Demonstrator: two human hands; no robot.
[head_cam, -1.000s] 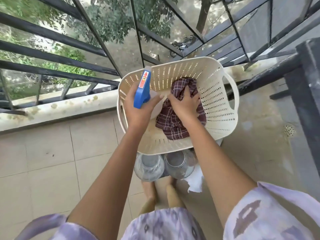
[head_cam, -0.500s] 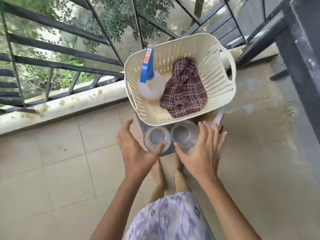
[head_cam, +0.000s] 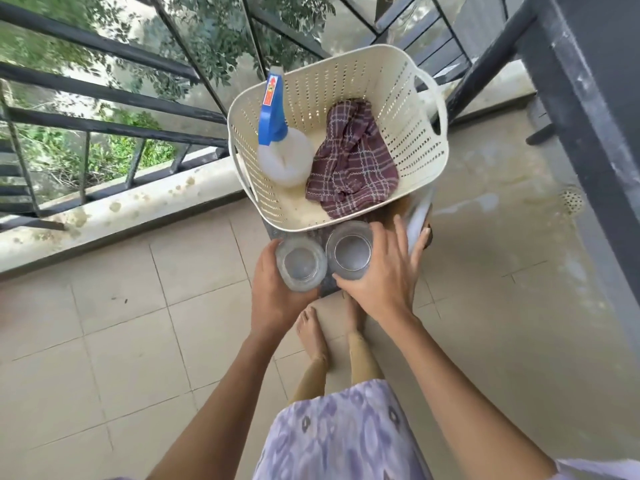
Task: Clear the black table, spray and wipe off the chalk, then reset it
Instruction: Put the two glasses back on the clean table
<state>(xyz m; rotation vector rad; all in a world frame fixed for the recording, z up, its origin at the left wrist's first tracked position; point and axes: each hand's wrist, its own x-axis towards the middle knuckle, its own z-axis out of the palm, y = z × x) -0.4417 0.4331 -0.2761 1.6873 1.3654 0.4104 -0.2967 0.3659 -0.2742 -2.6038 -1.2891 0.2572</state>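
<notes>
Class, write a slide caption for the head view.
Left hand grips left jar, right hand touches right jar; basket holds bottle and cloth.

A black metal railing [head_cam: 104, 92] runs from nine to twelve o'clock, with green trees [head_cam: 214, 29] beyond it. Beige floor tiles [head_cam: 121, 341] fill seven o'clock. A round drain [head_cam: 572, 200] sits at three.
</notes>
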